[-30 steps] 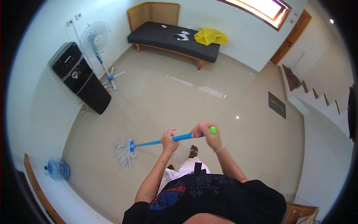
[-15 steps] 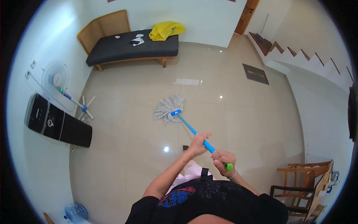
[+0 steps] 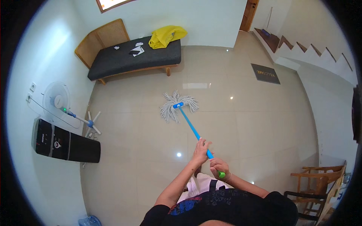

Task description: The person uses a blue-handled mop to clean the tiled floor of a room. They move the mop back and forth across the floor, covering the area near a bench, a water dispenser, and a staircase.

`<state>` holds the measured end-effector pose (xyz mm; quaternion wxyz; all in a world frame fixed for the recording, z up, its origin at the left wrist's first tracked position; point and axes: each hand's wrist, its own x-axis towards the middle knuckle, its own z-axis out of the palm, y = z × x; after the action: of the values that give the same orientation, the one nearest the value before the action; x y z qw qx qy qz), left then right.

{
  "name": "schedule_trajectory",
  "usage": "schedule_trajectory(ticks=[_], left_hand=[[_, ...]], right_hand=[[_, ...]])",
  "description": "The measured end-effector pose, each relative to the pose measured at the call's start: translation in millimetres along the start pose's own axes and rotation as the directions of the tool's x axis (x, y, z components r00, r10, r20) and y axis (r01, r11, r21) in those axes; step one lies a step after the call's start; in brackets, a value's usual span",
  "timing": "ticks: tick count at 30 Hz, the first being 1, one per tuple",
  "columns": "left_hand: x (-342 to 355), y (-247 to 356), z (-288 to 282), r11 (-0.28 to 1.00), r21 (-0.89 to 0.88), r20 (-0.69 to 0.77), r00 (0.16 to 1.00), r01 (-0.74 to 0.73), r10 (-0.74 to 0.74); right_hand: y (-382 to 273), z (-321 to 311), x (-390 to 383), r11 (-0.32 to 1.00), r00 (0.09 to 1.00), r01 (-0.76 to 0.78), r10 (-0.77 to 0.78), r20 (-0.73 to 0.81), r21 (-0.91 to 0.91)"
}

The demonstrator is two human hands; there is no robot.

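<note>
A string mop (image 3: 191, 126) with a blue handle reaches forward from my hands over the tiled floor. Its grey-white strands (image 3: 169, 110) lie fanned out on the tiles around a blue head piece. My left hand (image 3: 201, 151) is loosely round the lower grip, its fingers partly lifted. Closer to my body, my right hand (image 3: 219, 166) is wrapped round the top of the handle, by its green end cap (image 3: 221, 174).
A dark-cushioned daybed (image 3: 132, 60) with a yellow cloth bundle (image 3: 166, 37) stands at the far wall. On the left are a fan (image 3: 58, 101) and a black water dispenser (image 3: 68, 140). A doormat (image 3: 265, 73), stairs (image 3: 301, 47) and wooden chairs (image 3: 318, 180) are on the right.
The mop strands have swung and spread out to the right, and the head piece has turned slightly. Both hands have shifted a little with the handle, and the view has tilted.
</note>
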<state>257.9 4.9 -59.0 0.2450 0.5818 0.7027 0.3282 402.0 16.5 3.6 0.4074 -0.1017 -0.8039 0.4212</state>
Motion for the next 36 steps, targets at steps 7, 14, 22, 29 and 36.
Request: schedule_trajectory(ticks=[7, 14, 22, 29, 36], left_hand=[[8, -20, -57, 0.917, 0.323, 0.038, 0.964, 0.235, -0.261], [-25, -14, -38, 0.937, 0.212, 0.076, 0.952, 0.277, -0.298], [-50, 64, -16, 0.999, -0.031, -0.176, 0.984, -0.027, 0.021], [-107, 117, 27, 0.917, -0.049, 0.295, 0.871, -0.397, 0.393], [-117, 75, 52, 0.933, -0.132, 0.426, 0.831, -0.335, 0.358]], right_hand=[[144, 36, 107, 0.994, 0.988, -0.1, 0.094, -0.124, -0.038], [167, 43, 188, 0.988, 0.959, -0.144, 0.153, -0.238, 0.058], [16, 8, 16, 0.988, 0.966, -0.154, 0.154, -0.21, 0.015], [-126, -44, -75, 0.953, 0.938, -0.301, 0.301, -0.175, 0.025], [-86, -2, -115, 0.997, 0.947, -0.08, 0.083, -0.311, 0.023]])
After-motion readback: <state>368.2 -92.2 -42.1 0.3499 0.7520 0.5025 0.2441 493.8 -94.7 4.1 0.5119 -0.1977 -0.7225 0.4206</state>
